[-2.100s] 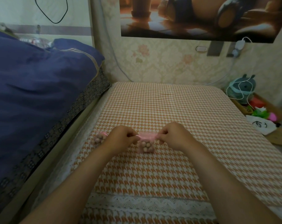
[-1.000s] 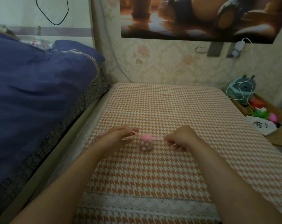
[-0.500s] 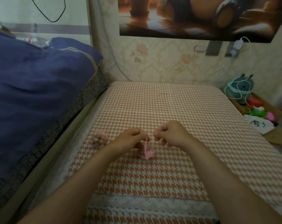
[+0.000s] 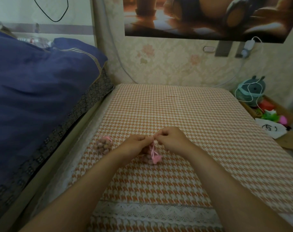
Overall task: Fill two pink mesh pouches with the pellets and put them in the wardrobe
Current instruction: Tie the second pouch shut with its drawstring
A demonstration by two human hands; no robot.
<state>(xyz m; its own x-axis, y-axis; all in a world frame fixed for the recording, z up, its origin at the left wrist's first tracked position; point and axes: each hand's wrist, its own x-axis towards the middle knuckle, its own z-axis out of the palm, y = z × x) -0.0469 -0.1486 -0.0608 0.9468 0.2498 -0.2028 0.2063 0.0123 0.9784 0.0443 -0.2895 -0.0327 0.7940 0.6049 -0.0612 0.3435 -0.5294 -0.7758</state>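
Note:
Two pink mesh pouches full of round pellets lie on the orange-and-white houndstooth cloth (image 4: 184,114). One filled pouch (image 4: 104,144) rests alone to the left, its top drawn closed. The second pouch (image 4: 153,158) lies on its side below my hands, its pink drawstrings running up to my fingers. My left hand (image 4: 134,145) and my right hand (image 4: 171,137) meet just above it, each pinching the thin pink strings between thumb and fingers. My left hand covers part of this pouch.
A blue quilt (image 4: 38,84) on a bed fills the left side, beside the cloth's edge. At the far right sit a teal round gadget with a white cable (image 4: 250,91), a box of colourful items (image 4: 269,113) and a white paper (image 4: 270,129). A wallpapered wall stands behind.
My hands, earlier spread apart pulling the drawstrings sideways, have come together above the pouch. The pouch has tipped from upright onto its side. The left pouch has stayed put.

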